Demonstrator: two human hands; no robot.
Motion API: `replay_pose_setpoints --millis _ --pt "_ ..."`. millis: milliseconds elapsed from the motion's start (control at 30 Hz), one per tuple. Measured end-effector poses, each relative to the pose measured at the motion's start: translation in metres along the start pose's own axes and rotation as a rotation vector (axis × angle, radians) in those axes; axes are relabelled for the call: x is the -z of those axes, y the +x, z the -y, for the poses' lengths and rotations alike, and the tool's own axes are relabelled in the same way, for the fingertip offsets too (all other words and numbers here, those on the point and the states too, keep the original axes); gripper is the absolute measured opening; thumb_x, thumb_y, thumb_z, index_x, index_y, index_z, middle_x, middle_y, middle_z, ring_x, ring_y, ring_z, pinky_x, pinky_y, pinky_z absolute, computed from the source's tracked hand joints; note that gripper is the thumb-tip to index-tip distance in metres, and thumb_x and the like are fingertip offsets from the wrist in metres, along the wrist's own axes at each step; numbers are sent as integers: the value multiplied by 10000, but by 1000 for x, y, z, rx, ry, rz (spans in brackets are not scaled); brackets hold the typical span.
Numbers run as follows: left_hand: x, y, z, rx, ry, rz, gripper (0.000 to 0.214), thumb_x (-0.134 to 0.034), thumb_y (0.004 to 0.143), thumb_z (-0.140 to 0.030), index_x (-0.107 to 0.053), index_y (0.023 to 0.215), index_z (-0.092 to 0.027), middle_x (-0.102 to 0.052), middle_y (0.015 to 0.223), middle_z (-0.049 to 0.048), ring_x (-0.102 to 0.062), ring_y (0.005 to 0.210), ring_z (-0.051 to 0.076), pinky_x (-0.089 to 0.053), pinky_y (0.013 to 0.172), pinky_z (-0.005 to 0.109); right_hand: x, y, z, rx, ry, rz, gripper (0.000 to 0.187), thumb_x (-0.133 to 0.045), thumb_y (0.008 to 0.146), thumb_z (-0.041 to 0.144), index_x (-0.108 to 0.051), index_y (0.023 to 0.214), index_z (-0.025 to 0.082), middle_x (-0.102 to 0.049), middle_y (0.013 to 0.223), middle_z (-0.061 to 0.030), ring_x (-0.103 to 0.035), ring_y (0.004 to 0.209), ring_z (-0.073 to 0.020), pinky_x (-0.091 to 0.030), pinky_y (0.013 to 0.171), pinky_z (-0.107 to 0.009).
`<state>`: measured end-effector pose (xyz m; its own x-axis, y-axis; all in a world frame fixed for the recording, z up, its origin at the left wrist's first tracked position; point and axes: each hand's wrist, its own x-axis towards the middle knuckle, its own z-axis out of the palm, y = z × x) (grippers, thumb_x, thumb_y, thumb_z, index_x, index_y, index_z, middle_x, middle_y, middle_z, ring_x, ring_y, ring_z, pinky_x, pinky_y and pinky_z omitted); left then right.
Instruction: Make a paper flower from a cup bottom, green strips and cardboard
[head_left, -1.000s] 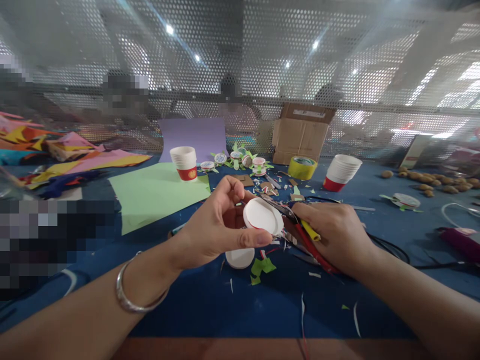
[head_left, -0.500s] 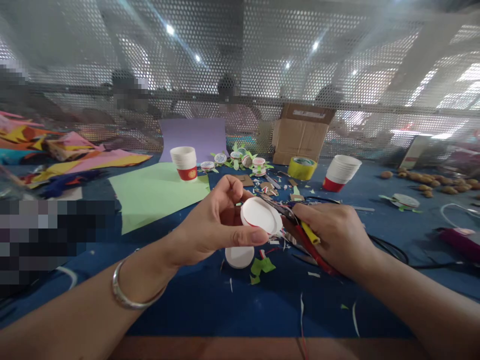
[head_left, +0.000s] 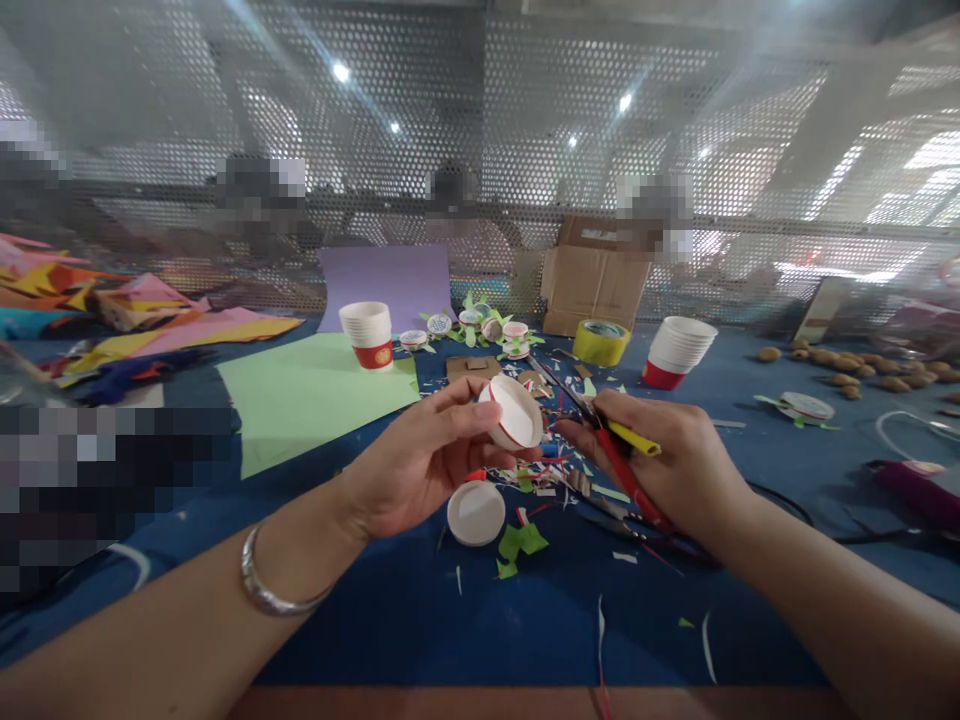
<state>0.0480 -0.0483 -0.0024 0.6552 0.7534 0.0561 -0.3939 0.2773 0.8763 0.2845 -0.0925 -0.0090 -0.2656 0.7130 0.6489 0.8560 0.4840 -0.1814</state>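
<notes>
My left hand [head_left: 420, 450] grips a cut-down paper cup bottom [head_left: 517, 412], white inside with a red line along its edge, tilted toward the right. In my right hand [head_left: 667, 450] are scissors [head_left: 619, 460] with red handles, their blades pointing up and left, apart from the cup piece. A yellow tube-like piece [head_left: 634, 438] shows at the same hand; how it is held is unclear. Below the left hand lies another round white cup bottom [head_left: 476, 514] on the blue table. Green paper scraps [head_left: 521, 542] rest beside it. A second pair of scissors [head_left: 615, 522] lies partly under my right hand.
Paper cup stacks stand at left [head_left: 367, 335] and right [head_left: 679, 352]. Small paper turtles [head_left: 471, 320], yellow tape [head_left: 601, 342] and a cardboard box [head_left: 596, 280] sit behind. Walnuts [head_left: 862, 360] lie at right, green paper [head_left: 315, 400] at left. Blurred people are beyond the perforated screen.
My left hand has tilted the cup piece up and turned it. The scissors have moved away from its edge toward the right, with the blades now in plain sight.
</notes>
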Motion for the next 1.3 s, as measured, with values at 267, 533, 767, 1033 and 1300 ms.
replay_pose_setpoints --millis 267,533,767,1033,1300 --pt "4 3 1 112 -73 135 329 -634 912 -364 -687 1016 -56 -780 958 183 -760 748 176 -602 668 182 -2 -1 -1 46 34 65 282 -632 918 441 -638 838 171 -636 685 -43 -535 578 -154 -360 547 -269" --pt "1 2 2 125 -66 174 229 -678 842 -301 -596 971 -131 -773 912 120 -761 727 184 -608 653 209 0 3 3 57 18 136 287 -573 933 431 -609 810 173 -595 651 -33 -516 563 -156 -325 536 -260" --pt "2 2 5 184 -35 216 289 -667 824 -319 -593 1018 -118 -774 966 156 -754 745 178 -599 682 219 2 2 4 102 52 164 175 -586 911 319 -606 826 168 -604 664 -31 -497 567 -144 -346 549 -252" --pt "1 1 9 229 28 201 375 -699 782 -358 -611 1052 -114 -757 1025 178 -747 825 216 -578 727 260 3 -1 3 135 27 163 91 -567 861 223 -604 800 167 -620 640 -42 -528 550 -156 -367 543 -256" --pt "4 -1 7 169 14 224 376 -699 783 -291 -596 1125 -178 -738 1049 120 -724 872 227 -562 748 308 4 1 3 142 -22 138 73 -576 876 235 -567 817 195 -631 681 -32 -515 578 -153 -346 553 -253"
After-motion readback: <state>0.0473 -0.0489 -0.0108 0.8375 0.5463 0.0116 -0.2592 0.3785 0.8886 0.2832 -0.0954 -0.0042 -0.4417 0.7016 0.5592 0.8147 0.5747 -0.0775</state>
